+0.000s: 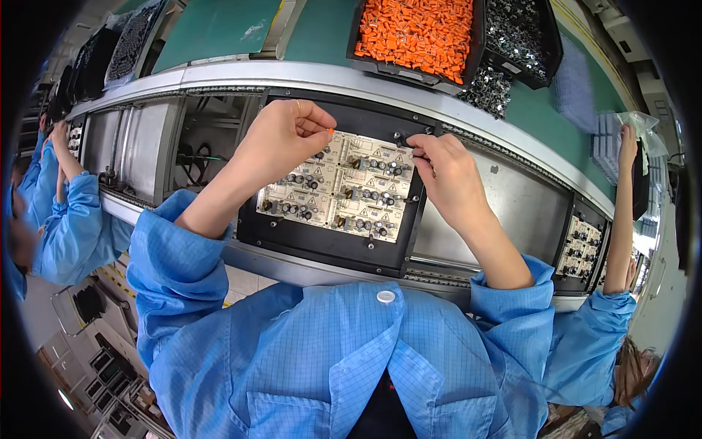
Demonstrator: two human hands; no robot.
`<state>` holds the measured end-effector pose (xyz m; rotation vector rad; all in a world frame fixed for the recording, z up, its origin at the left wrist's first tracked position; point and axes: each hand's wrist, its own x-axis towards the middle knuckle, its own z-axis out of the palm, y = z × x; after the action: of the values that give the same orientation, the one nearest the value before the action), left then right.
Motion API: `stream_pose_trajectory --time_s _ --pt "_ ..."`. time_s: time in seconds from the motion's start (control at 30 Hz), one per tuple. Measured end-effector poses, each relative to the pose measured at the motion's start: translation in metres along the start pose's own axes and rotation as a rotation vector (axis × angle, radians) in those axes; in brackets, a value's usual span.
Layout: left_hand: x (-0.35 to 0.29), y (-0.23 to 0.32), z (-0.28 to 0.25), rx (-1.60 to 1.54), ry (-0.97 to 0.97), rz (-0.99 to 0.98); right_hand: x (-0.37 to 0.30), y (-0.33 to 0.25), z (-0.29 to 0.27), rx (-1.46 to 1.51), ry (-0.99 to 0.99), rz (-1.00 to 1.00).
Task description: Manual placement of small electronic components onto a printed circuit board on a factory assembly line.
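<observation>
My left hand (pixel 281 140) is over the upper left part of the circuit board panel (pixel 336 175), thumb and forefinger pinched on a small orange component (pixel 331 131). Only a bit of orange shows at the fingertips. At the panel's upper right corner is my right hand (pixel 444 168), its fingers closed together next to a small dark knob (pixel 399 137) on the fixture. Whatever those fingers hold is too small to make out. Pale boards with several black cylindrical capacitors (pixel 380 167) make up the panel, which lies in a black fixture (pixel 322 252).
Beyond the conveyor rail (pixel 292 73) stand a black bin of orange components (pixel 413 36) and a bin of small metal parts (pixel 515 36). More metal parts (pixel 488 91) lie beside them on the green mat. Another board fixture (pixel 583 245) sits rightward. Co-workers' arms (pixel 621 219) reach in at both sides.
</observation>
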<state>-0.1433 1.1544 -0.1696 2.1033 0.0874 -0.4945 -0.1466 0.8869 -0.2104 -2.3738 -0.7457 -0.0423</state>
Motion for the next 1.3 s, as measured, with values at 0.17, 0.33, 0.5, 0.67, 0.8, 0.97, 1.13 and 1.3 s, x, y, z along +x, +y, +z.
stream_pose_trajectory --time_s 0.17,0.33,0.5,0.67,0.8,0.97,1.13,1.3 --pt "0.000 0.000 0.010 0.044 0.039 0.117 -0.003 -0.005 0.003 -0.142 0.031 -0.029" --pt "0.001 0.001 0.016 0.320 0.072 0.304 0.013 0.020 -0.014 -0.101 0.183 0.048" --pt "0.005 -0.002 0.025 0.453 0.098 0.494 0.017 0.023 -0.006 -0.127 0.103 0.004" --pt "0.011 0.002 0.030 0.526 0.065 0.522 0.017 0.013 0.004 -0.333 0.076 -0.012" --pt "0.011 0.002 0.032 0.503 0.076 0.553 0.018 0.012 0.008 -0.377 0.079 -0.006" --pt "0.009 0.003 0.032 0.463 0.050 0.521 0.017 0.012 0.009 -0.403 0.074 0.019" --pt "0.010 -0.002 0.036 0.421 0.031 0.473 0.015 0.009 0.009 -0.422 0.082 0.028" --pt "0.014 -0.007 0.040 0.411 0.049 0.456 0.014 0.014 -0.004 -0.228 0.205 0.048"
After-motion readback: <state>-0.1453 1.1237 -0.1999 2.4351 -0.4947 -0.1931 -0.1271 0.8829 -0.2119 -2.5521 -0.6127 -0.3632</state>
